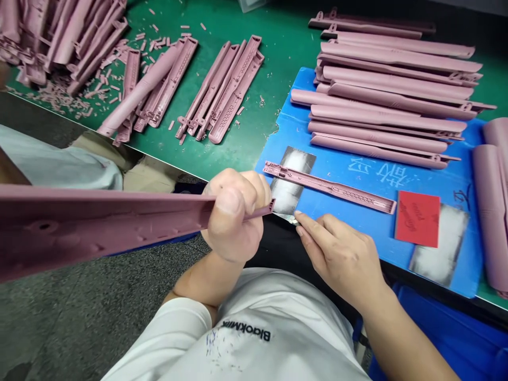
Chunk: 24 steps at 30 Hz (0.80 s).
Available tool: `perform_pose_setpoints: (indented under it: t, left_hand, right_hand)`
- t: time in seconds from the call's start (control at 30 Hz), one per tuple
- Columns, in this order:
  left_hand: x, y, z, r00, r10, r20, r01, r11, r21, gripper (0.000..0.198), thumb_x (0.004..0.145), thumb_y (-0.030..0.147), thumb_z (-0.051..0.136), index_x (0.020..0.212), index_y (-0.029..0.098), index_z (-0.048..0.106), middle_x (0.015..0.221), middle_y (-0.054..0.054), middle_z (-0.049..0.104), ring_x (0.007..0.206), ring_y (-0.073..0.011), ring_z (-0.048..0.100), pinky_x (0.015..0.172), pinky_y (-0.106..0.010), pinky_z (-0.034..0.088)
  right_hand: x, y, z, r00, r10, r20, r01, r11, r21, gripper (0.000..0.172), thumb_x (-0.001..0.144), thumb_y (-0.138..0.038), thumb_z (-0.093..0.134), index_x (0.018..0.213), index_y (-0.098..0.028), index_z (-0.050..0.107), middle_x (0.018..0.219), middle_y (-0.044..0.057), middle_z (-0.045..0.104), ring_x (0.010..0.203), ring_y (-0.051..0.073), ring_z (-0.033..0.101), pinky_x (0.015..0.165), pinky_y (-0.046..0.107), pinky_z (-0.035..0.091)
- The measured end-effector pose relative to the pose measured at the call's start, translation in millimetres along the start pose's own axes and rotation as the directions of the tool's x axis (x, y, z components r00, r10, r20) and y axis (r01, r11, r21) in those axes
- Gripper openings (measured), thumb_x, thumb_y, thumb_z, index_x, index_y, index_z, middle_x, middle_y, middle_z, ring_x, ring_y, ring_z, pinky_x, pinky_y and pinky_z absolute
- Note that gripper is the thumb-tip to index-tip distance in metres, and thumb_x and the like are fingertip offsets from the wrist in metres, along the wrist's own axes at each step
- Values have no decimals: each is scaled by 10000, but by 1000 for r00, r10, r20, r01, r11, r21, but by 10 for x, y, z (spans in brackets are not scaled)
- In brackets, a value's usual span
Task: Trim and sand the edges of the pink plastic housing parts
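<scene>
My left hand point(238, 217) is closed around a long pink plastic shell point(99, 225), which reaches close to the camera at the left and shows its hollow inner side. Its narrow end sticks out past my fist. Just right of that end is my right hand point(343, 259), fingers drawn together at the table's front edge. A small shiny piece point(292, 218) shows at its fingertips, too small to name. Beyond my hands, another pink shell point(337, 188) lies inner side up, partly across a grey-white worn sheet point(288, 196).
A blue mat point(357, 233) carries stacked pink shells point(389, 95), a red square pad point(417, 218) and a second worn sheet point(440, 259). More shells point(226, 87) and plastic scraps point(79, 100) lie on the green table point(273, 32). Another person's sleeve point(59, 164) is at left.
</scene>
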State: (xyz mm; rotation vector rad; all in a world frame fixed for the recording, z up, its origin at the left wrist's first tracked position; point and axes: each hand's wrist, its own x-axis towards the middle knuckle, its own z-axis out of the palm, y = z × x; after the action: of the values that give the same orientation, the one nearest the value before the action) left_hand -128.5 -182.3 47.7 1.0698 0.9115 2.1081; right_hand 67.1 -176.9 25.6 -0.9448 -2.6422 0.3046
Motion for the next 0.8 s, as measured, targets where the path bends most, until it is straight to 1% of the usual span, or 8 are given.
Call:
perform_pose_setpoints:
  t: [0.23,0.4,0.57,0.7,0.8]
  left_hand:
    - [-7,53,38,1000,-22,3,22,1000,-13,583,1021,478,638,613,174,352,472,46,269,404,-71,297,454,-233,314]
    - [-19,99,77,994,-94,-57,93,996,-17,610,979,471,711,588,171,352,484,38,272,418,-79,305,467,-246,310]
    - [-40,76,89,992,-112,-59,111,993,-28,615,980,496,711,589,181,356,474,45,269,407,-83,301,448,-241,321]
    - [-41,57,88,993,-108,-38,107,994,-34,601,1004,488,678,596,182,362,477,47,262,411,-81,298,446,-239,318]
    - [-39,59,93,992,-119,-38,117,993,-34,605,1000,486,688,591,182,361,480,50,249,413,-80,289,447,-237,312]
  right_hand:
    - [-1,0,-29,1000,5,-24,-5,1000,-16,299,1123,-311,581,1331,-231,781,842,4,703,723,146,626,615,320,363]
    - [5,5,-29,1000,16,-21,-17,999,-42,287,1122,-319,588,1320,-258,787,841,2,731,724,134,633,624,308,380]
    - [4,35,-22,999,20,-48,-24,997,-69,286,1117,-315,596,1320,-253,787,831,4,728,712,135,620,619,307,374]
    - [-9,50,-33,999,13,-46,-15,999,-42,291,1114,-306,600,1325,-232,787,833,6,720,716,140,618,619,308,366]
    - [-25,47,-45,999,1,-39,-1,1000,-7,292,1115,-302,596,1319,-224,790,830,5,718,713,141,620,617,308,362]
